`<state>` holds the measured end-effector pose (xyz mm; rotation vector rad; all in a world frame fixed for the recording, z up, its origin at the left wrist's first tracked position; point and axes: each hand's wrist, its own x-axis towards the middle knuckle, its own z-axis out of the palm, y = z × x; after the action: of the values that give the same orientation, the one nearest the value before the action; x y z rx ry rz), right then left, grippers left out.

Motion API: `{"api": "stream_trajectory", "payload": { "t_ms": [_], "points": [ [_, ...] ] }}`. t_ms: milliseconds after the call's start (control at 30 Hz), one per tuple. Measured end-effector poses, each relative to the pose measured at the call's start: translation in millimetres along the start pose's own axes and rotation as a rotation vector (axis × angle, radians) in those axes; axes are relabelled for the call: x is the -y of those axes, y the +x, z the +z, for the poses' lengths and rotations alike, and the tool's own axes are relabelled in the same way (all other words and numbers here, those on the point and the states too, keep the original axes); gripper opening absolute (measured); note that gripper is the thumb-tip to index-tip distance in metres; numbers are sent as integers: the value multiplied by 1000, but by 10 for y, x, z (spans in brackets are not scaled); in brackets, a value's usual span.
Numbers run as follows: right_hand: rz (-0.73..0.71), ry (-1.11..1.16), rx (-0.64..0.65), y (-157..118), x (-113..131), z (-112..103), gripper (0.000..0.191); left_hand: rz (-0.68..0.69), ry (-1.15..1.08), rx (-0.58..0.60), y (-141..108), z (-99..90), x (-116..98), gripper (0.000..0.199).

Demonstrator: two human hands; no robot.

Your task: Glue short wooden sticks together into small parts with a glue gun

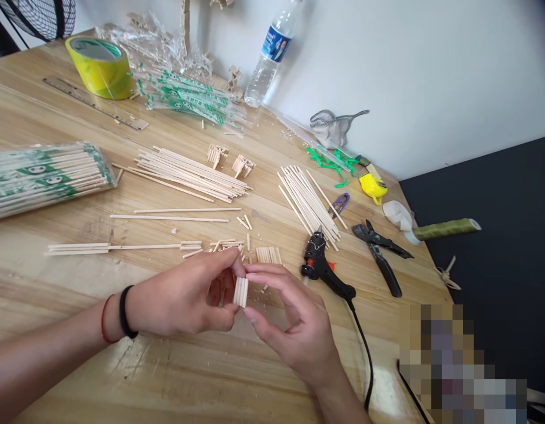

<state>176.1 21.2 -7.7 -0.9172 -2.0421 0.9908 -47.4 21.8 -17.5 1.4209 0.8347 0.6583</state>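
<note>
My left hand and my right hand meet over the front middle of the wooden table. Between their fingertips is a small bundle of short wooden sticks, standing side by side. Both thumbs and forefingers pinch its ends. Just behind lies a flat row of short sticks, along with loose cut pieces, partly hidden by my left hand. A black glue gun rests right of my right hand. Farther back are two piles of long sticks.
Wrapped chopsticks lie at the left; yellow tape, a ruler and green-printed wrappers are behind. A water bottle leans on the wall. Black pliers and a yellow tape measure lie right. A cable trails forward.
</note>
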Motion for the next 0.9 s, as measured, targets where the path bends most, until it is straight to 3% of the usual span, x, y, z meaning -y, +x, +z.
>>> {"api": "stream_trajectory", "payload": {
  "t_ms": [400,900],
  "points": [
    [37,-22,-39,4,-3,-37,38,-6,-46,6,18,-8,-44,31],
    [32,-86,-54,-2,-32,-67,35,6,-90,-24,19,1,-20,24]
  ]
}}
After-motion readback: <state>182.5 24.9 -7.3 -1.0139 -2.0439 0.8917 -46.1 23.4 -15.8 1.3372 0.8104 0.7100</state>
